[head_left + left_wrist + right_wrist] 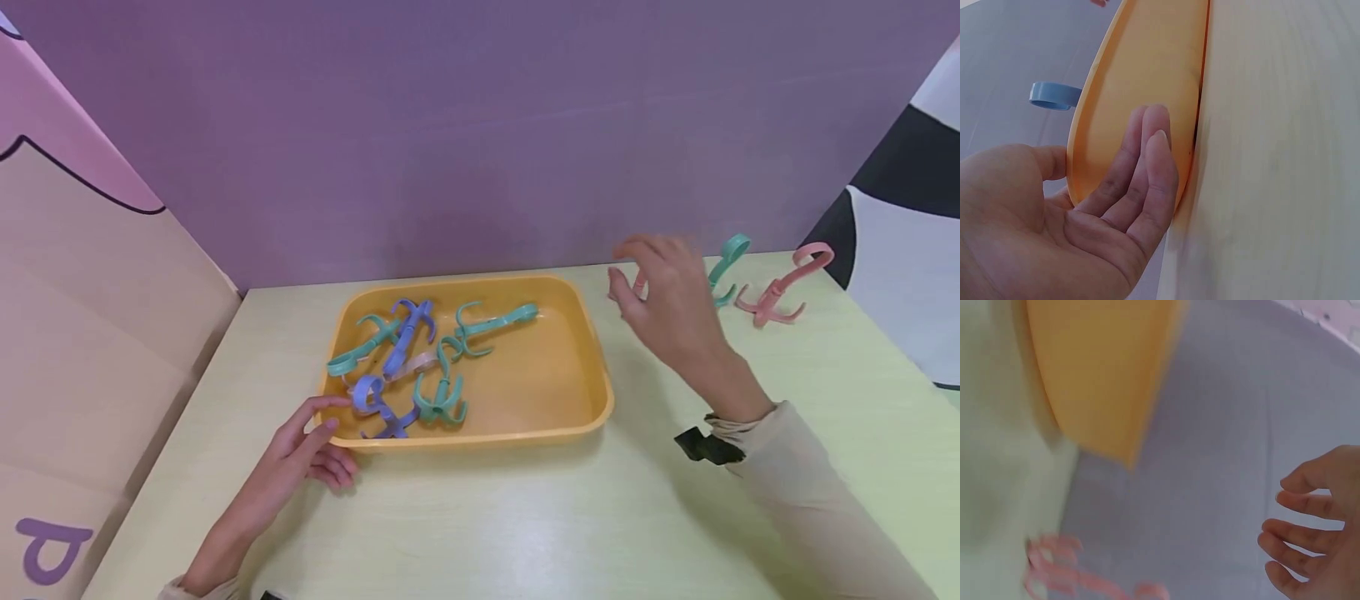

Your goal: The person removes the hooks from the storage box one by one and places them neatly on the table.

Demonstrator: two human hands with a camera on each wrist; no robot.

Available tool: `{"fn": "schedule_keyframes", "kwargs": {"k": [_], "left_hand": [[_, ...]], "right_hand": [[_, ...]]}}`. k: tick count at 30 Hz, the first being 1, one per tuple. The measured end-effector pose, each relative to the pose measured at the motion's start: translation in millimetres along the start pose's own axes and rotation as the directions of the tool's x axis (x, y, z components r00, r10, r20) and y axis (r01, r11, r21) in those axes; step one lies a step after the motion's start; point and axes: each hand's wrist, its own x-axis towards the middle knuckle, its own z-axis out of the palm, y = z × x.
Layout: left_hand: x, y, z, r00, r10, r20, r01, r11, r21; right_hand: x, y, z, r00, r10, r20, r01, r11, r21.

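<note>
My left hand [300, 454] holds the near left corner of a yellow tray [525, 436]. In the left wrist view, its thumb meets the rim and several fingers lie along the outer wall. Several plastic claw hooks lie in the tray, among them a green hook [495, 323], a purple hook [408, 333] and a pale pink hook [412, 365]. My right hand [667, 304] is raised to the right of the tray, fingers loosely bent and holding nothing. Partly hidden behind it is a pink hook [640, 283], also blurred in the right wrist view.
On the table [480, 517], right of my right hand, are another green hook [726, 265] and another pink hook [776, 292]. A purple wall panel [480, 150] rises along the back edge. Printed panels stand at both sides.
</note>
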Motion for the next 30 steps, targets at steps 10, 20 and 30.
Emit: {"fn": "schedule_keyframes", "kwargs": {"k": [10, 20, 30], "left_hand": [[1.0, -1.3, 0.1, 1.0, -0.012, 0.004, 0.012, 1.0, -0.001], [1.5, 0.5, 0.4, 1.0, 0.0, 0.009, 0.0, 1.0, -0.002], [0.6, -1.5, -1.4, 1.0, -0.004, -0.001, 0.004, 1.0, 0.0]], "right_hand": [[-31.5, -39.1, 49.3, 0.922, -0.132, 0.365, 0.073, 0.983, 0.171], [-55.4, -52.6, 64.4, 0.648, -0.139, 0.749, -0.036, 0.977, 0.212], [-51.3, -53.3, 68.2, 0.574, -0.18, 0.799, -0.07, 0.961, 0.266]]}}
